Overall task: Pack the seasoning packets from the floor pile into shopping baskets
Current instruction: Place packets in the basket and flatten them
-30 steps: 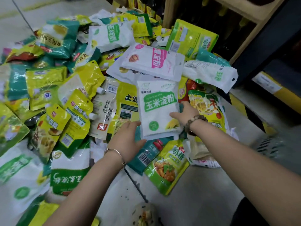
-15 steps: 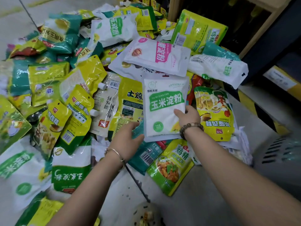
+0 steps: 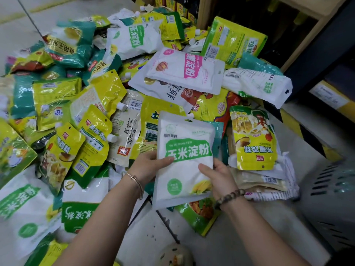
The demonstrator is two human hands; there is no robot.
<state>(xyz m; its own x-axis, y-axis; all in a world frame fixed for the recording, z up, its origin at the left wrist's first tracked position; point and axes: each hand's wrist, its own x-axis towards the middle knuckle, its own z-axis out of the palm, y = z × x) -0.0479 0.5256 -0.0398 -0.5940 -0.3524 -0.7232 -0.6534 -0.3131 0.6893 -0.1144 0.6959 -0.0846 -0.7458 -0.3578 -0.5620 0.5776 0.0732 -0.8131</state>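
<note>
A white packet with a green label band (image 3: 184, 160) is lifted off the floor pile, upright between both hands. My left hand (image 3: 147, 166) grips its left edge, thumb across the front. My right hand (image 3: 217, 175) holds its lower right side, thumb on the front. Behind and to the left spreads the pile of seasoning packets (image 3: 92, 104), yellow, green, teal and white. A grey slotted shopping basket (image 3: 330, 198) shows blurred at the right edge.
A wooden shelf frame (image 3: 288, 54) and dark shelving stand at the back right, with a yellow-and-black striped edge (image 3: 299, 131) on the floor. A yellow-green packet (image 3: 197, 214) lies on the bare grey floor under the held packet. A shoe tip (image 3: 174, 254) shows at the bottom.
Both hands have closed on the white packet and raised it off the pile toward me. The left hand moved from beside the packet onto its left edge.
</note>
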